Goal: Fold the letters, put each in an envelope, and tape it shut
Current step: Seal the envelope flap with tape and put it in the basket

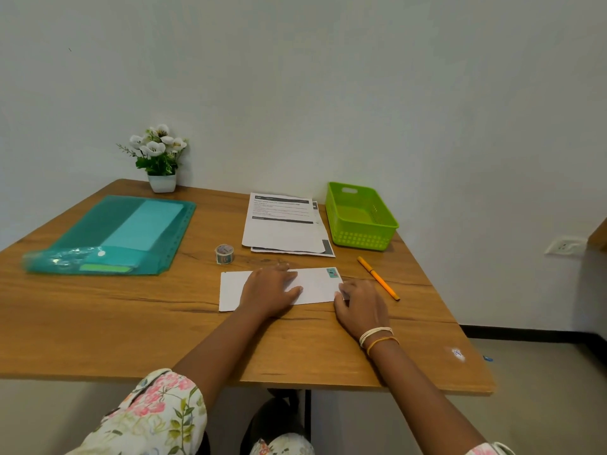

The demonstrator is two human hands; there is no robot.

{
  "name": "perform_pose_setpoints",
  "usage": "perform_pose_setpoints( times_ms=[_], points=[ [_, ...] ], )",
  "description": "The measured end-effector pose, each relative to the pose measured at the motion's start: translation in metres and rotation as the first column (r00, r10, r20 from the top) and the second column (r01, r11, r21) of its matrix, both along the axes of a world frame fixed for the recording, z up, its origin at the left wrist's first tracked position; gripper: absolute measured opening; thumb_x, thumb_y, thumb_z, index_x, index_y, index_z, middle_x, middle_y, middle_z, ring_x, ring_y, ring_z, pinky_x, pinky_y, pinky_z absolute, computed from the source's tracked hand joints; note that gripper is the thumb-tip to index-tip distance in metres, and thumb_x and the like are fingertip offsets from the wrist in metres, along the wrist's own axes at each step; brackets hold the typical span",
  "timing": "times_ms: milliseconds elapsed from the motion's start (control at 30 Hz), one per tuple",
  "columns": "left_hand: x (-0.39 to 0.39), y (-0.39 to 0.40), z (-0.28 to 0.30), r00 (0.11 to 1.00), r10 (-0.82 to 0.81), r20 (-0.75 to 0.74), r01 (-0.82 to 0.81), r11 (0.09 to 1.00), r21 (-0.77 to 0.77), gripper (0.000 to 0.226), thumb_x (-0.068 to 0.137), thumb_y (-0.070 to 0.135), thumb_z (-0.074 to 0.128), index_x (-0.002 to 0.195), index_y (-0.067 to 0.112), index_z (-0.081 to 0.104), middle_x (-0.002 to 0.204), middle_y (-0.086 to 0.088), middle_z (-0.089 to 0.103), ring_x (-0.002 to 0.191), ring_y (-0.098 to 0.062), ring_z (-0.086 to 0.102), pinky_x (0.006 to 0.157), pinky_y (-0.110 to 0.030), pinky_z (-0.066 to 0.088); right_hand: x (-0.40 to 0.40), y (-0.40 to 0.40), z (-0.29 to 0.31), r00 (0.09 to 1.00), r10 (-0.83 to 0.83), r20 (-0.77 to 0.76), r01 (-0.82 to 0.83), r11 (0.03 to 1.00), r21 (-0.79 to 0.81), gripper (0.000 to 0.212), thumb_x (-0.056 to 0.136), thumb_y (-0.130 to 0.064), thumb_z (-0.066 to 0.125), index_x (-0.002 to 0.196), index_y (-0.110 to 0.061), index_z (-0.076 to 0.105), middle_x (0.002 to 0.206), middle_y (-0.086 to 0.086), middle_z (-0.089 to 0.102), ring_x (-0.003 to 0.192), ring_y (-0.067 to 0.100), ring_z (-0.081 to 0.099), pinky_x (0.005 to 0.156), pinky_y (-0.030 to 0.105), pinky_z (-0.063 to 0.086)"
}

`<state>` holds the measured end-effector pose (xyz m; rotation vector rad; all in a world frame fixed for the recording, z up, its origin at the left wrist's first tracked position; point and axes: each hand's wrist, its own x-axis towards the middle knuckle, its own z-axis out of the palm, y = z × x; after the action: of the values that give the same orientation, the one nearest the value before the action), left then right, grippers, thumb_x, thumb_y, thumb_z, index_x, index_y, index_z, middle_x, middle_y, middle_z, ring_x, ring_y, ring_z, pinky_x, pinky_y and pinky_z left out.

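A white envelope with a small teal stamp at its far right corner lies flat on the wooden table. My left hand presses flat on its middle, fingers straight. My right hand sits at the envelope's right end, and its fingertips pinch that edge. A stack of printed letters lies just beyond the envelope. A small roll of patterned tape stands to the left of the letters.
A green plastic basket stands at the back right. An orange pen lies right of the envelope. A teal plastic folder covers the left side. A potted white flower stands by the wall.
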<state>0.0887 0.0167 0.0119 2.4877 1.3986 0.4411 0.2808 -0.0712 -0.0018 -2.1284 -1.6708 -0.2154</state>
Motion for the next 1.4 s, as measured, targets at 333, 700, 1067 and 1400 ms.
perform_pose_setpoints(
  times_ms=[333, 700, 1067, 1400],
  points=[
    [0.023, 0.003, 0.042, 0.936, 0.287, -0.204, -0.332, 0.911, -0.245, 0.076, 0.058, 0.053, 0.085, 0.117, 0.017, 0.054, 0.116, -0.005, 0.06, 0.11, -0.025, 0.054, 0.089, -0.035, 0.051, 0.001, 0.011, 0.0, 0.998, -0.053, 0.019, 0.055, 0.987, -0.153, 0.04, 0.097, -0.037, 0.037, 0.135, -0.04, 0.048, 0.139, 0.003, 0.047, 0.127, 0.022, 0.041, 0.099, 0.038, 0.038],
    [0.01, 0.011, 0.052, 0.924, 0.381, -0.023, -0.331, 0.77, -0.545, 0.06, 0.081, 0.04, 0.073, 0.126, 0.005, 0.052, 0.128, -0.011, 0.056, 0.114, -0.026, 0.057, 0.093, -0.033, 0.05, -0.012, 0.012, 0.004, 0.981, -0.048, -0.189, 0.025, 0.992, -0.123, 0.045, 0.094, -0.031, 0.045, 0.14, -0.028, 0.044, 0.135, 0.004, 0.05, 0.122, 0.024, 0.046, 0.098, 0.037, 0.04],
    [0.024, 0.027, 0.071, 0.357, 0.793, 0.494, 0.098, 0.495, -0.864, 0.053, 0.076, 0.0, 0.076, 0.122, 0.007, 0.051, 0.123, -0.013, 0.062, 0.106, -0.034, 0.062, 0.078, -0.045, 0.057, -0.039, 0.027, 0.051, 0.341, 0.0, -0.94, -0.031, 0.999, -0.011, 0.034, 0.091, -0.014, 0.059, 0.123, -0.005, 0.054, 0.111, 0.008, 0.063, 0.095, 0.027, 0.065, 0.077, 0.036, 0.054],
    [0.031, 0.011, 0.102, 0.826, 0.435, 0.359, 0.246, 0.295, -0.923, 0.044, 0.082, 0.024, 0.074, 0.113, 0.003, 0.051, 0.101, -0.019, 0.068, 0.074, -0.026, 0.072, 0.066, -0.034, 0.061, 0.002, 0.055, 0.098, 0.28, 0.11, -0.954, 0.209, 0.963, 0.172, 0.033, 0.088, 0.004, 0.056, 0.122, 0.003, 0.056, 0.115, 0.02, 0.063, 0.091, 0.023, 0.058, 0.062, 0.022, 0.047]
  ],
)
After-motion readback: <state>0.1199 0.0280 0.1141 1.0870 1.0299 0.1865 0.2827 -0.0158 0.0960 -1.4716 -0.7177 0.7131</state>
